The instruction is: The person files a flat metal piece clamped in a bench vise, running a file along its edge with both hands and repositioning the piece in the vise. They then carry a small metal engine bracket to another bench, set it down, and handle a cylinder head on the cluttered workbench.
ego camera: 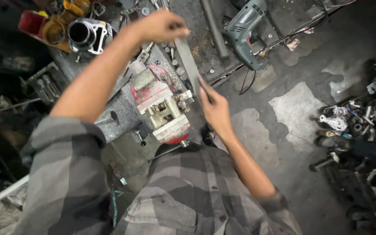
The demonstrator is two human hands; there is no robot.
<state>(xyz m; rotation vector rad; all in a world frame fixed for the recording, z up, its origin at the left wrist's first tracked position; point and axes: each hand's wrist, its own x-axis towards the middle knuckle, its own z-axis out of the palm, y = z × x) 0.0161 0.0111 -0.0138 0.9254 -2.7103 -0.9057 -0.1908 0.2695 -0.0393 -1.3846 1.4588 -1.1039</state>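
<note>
Far end of flat metal file [188,61] hidden inside left hand [162,25]; near end covered by right hand [214,106], so can't tell if it has a handle. Small part clamped in red bench vise [162,109] too small and blurred to ID. Vise's lower edge partly behind person's plaid shirt [183,196]. Left of vise, dark shelf area too dim to make out. Above-left of vise, engine cylinder [85,35] w/ yellow containers behind it cut off by top edge. Above-right of vise, electric drill [244,30] cropped at top, chuck not seen. Far right of vise, scrap pile [357,122] too cluttered and dark to sort; runs off right edge.
</note>
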